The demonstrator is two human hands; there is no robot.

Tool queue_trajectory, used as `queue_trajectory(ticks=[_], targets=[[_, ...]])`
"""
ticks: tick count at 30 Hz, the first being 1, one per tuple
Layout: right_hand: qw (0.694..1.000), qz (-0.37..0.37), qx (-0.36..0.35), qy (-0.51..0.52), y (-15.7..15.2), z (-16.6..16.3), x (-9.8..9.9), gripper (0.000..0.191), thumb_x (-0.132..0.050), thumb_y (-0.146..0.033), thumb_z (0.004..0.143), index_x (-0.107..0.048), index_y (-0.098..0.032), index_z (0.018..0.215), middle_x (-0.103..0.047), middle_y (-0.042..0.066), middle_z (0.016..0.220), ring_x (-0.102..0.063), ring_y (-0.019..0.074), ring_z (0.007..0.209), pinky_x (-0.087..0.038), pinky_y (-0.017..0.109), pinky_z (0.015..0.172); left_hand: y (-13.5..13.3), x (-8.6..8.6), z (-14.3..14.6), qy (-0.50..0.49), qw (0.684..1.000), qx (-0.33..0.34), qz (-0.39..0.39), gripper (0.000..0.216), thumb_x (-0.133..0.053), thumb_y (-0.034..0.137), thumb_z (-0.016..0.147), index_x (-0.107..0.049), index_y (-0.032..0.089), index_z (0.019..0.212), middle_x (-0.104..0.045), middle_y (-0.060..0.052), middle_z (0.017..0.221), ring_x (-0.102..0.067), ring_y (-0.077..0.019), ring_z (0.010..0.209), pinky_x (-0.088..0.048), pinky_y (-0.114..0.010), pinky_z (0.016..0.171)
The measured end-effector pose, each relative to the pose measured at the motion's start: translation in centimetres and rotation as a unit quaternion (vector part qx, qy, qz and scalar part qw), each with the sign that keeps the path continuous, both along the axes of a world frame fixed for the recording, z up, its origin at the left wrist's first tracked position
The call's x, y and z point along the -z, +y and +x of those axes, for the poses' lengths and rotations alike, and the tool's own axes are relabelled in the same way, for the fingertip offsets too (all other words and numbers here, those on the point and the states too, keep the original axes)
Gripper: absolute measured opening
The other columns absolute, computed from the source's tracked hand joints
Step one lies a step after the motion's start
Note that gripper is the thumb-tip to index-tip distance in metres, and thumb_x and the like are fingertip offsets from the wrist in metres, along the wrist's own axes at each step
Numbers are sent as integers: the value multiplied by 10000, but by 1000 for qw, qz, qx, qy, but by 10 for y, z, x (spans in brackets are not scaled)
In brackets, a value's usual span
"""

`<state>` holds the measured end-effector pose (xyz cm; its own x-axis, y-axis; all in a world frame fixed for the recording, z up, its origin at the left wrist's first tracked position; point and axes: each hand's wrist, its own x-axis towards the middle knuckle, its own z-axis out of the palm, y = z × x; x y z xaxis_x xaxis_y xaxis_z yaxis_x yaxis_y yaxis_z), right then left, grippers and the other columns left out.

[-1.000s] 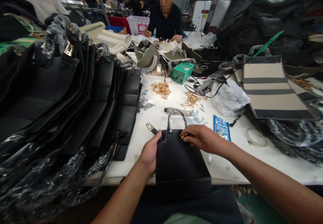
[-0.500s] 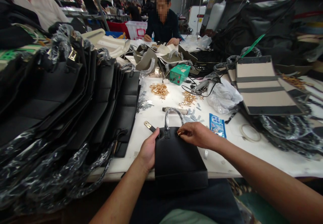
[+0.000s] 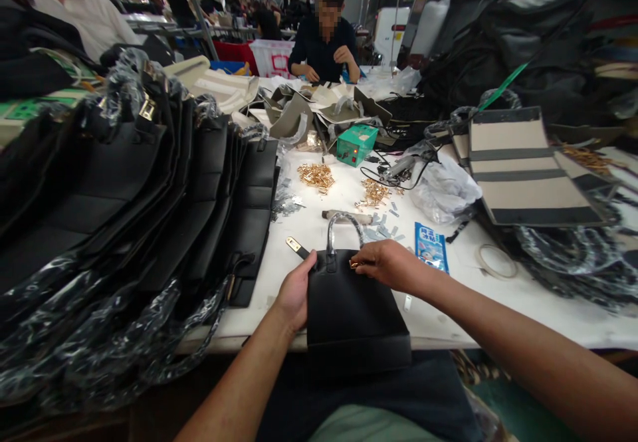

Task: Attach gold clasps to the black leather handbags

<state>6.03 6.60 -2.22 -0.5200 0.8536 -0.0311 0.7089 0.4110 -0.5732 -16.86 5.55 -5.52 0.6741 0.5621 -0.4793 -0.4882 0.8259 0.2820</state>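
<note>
A black handbag (image 3: 356, 316) lies at the table's front edge, its plastic-wrapped handle (image 3: 345, 219) pointing away from me. My left hand (image 3: 295, 292) grips the bag's left side, thumb on top and the other fingers hidden beneath. Beside that thumb a black strap with a gold metal plate (image 3: 294, 245) sticks out to the left. My right hand (image 3: 381, 262) is closed over the bag's upper right part, near the handle's right end. Its fingertips pinch a small gold metal fitting (image 3: 353, 264) against the leather; the fitting is partly covered by the fingers.
Black bag pieces (image 3: 199, 183) are stacked at left. Gold fittings lie in two piles (image 3: 316, 177) (image 3: 375, 193), near grey metal plates (image 3: 381, 229). Behind are a green box (image 3: 356, 144) with cables and a person (image 3: 326, 43). At right are a blue packet (image 3: 431, 248), a tape ring (image 3: 497, 261) and beige-lined panels (image 3: 528, 169).
My hands and the bag keep nearly the same position; the view shifts slightly. The gold fitting turns a little in my right fingers. Across the table, the person has raised one hand.
</note>
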Motion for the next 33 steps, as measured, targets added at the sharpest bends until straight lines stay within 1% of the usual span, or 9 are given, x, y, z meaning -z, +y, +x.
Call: queue_trajectory(ticks=[3, 6, 8, 12, 16, 19, 24, 29, 33], targets=[[1000, 10, 3, 13, -8, 0, -1, 199, -623, -334, 909, -747, -254, 1043, -756, 39, 970, -680, 194, 852, -490, 294, 779, -2, 0, 1, -2, 1000, 6, 7, 559, -492, 483, 950, -608, 53, 1289, -756, -190, 1063, -721, -331, 1005, -481, -463, 1025], [1000, 27, 8, 3, -14, -2, -4, 243, -573, -395, 944, -739, -238, 1026, -748, 54, 951, -676, 195, 833, -487, 293, 759, -4, -1, 2, 6, 1000, 1, 15, 547, -498, 474, 949, -614, 56, 1282, -756, -190, 1063, -721, -330, 1004, -482, -463, 1024], [999, 42, 12, -12, -16, -4, -4, 245, -544, -383, 962, -728, -231, 1016, -741, 56, 935, -673, 194, 831, -478, 292, 753, -5, -3, 3, 12, 1000, -4, 17, 539, -493, 469, 952, -621, 55, 1273, -757, -190, 1058, -723, -328, 997, -486, -462, 1020], [996, 71, 15, -47, -18, -7, -6, 239, -533, -360, 962, -674, -223, 1098, -731, 66, 984, -664, 192, 830, -450, 286, 726, -6, -4, 4, 25, 999, -15, 15, 526, -498, 463, 951, -638, 52, 1249, -762, -189, 1037, -729, -324, 977, -501, -455, 1005], [986, 106, -4, -126, -17, -13, -9, 156, -540, -305, 924, -666, -218, 955, -699, 37, 837, -617, 159, 684, -370, 274, 624, -6, -4, 5, 33, 999, -23, 7, 525, -506, 464, 947, -648, 45, 1229, -763, -193, 1026, -731, -326, 968, -516, -459, 987], [981, 125, -11, -150, -15, -16, -8, 110, -541, -265, 894, -639, -216, 896, -684, 14, 800, -592, 138, 637, -324, 268, 597, -7, -4, 5, 37, 999, -35, 3, 518, -508, 463, 948, -650, 50, 1226, -764, -190, 1022, -733, -323, 963, -523, -462, 978], [980, 137, -25, -139, -12, -16, -2, 109, -529, -263, 890, -618, -207, 861, -671, 1, 776, -579, 118, 616, -304, 259, 593, -7, -5, 5, 38, 999, -39, -3, 499, -515, 457, 947, -661, 57, 1208, -766, -187, 1013, -737, -319, 948, -536, -455, 959], [981, 134, -18, -137, -11, -18, 1, 104, -541, -253, 885, -614, -209, 827, -669, -5, 761, -588, 116, 612, -302, 257, 585, -8, -9, 6, 56, 997, -49, -8, 496, -536, 458, 938, -659, 63, 1211, -767, -186, 1011, -740, -319, 938, -546, -453, 941], [991, 99, -6, -92, -12, -14, 2, 137, -547, -306, 941, -661, -231, 927, -697, 4, 839, -640, 134, 718, -367, 237, 638, -8, -8, 7, 54, 997, -63, -10, 503, -549, 458, 931, -650, 63, 1226, -766, -188, 1013, -740, -322, 937, -548, -462, 938]])
